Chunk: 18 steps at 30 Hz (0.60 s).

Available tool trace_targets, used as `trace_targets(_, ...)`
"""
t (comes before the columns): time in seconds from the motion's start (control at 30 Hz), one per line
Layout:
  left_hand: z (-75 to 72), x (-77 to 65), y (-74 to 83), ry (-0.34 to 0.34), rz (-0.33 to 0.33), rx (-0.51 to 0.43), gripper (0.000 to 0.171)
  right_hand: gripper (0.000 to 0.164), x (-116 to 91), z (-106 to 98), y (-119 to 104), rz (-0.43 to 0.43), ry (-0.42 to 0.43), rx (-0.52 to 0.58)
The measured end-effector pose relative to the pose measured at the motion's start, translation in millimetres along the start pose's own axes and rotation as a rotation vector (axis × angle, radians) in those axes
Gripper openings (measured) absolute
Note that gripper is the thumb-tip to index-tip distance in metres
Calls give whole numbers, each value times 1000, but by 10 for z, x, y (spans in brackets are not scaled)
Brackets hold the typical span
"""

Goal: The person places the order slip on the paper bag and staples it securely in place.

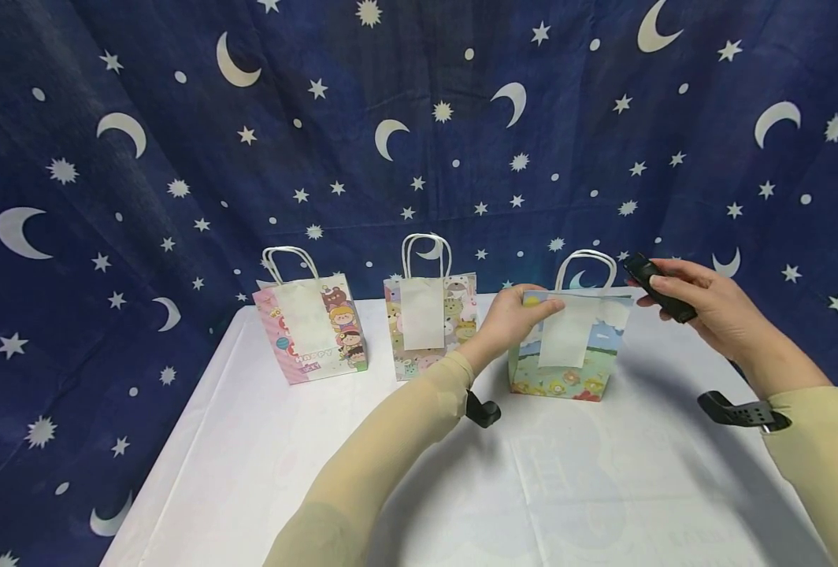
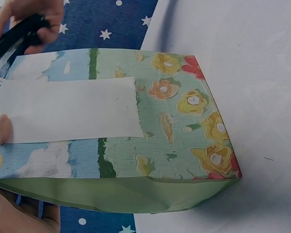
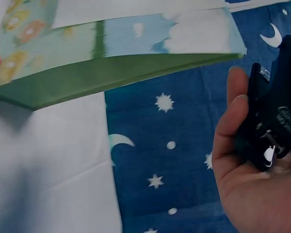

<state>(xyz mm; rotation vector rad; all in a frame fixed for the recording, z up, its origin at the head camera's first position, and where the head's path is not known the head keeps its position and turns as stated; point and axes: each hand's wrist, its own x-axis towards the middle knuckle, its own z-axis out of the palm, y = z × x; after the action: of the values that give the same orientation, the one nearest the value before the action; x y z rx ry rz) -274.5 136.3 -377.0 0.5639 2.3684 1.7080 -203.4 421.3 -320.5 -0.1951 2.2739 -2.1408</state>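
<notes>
A paper gift bag with a flower and sky print stands on the right side of the table, its white twisted handles up. A white paper panel covers part of its front. My left hand pinches the bag's upper left edge, thumb on the front and the other fingers behind, as the left wrist view shows. To the right of the bag's top, apart from it, my right hand grips a black stapler. The right wrist view shows the stapler's jaws apart, pointing toward the bag's top side.
Two more handled paper bags stand to the left: a pink cartoon bag and an animal-print bag. All are on a white-covered table. Behind it hangs a dark blue curtain with moons and stars.
</notes>
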Motion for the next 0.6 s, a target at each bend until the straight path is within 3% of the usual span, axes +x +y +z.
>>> trace_targets(0.1, 1, -3, 5, 0, -4, 10, 48, 35, 78, 78, -119, 15, 36, -216)
trace_targets(0.27, 2, -2, 10, -2, -4, 15, 49, 60, 234, 164, -275, 80, 31, -490)
trace_targets(0.43, 2, 0, 7, -2, -3, 18, 49, 69, 382, 214, -396, 114, -26, -588)
trace_targets(0.6, 2, -1, 4, 4, -3, 13, 48, 65, 501, 260, -508, 120, -80, -665)
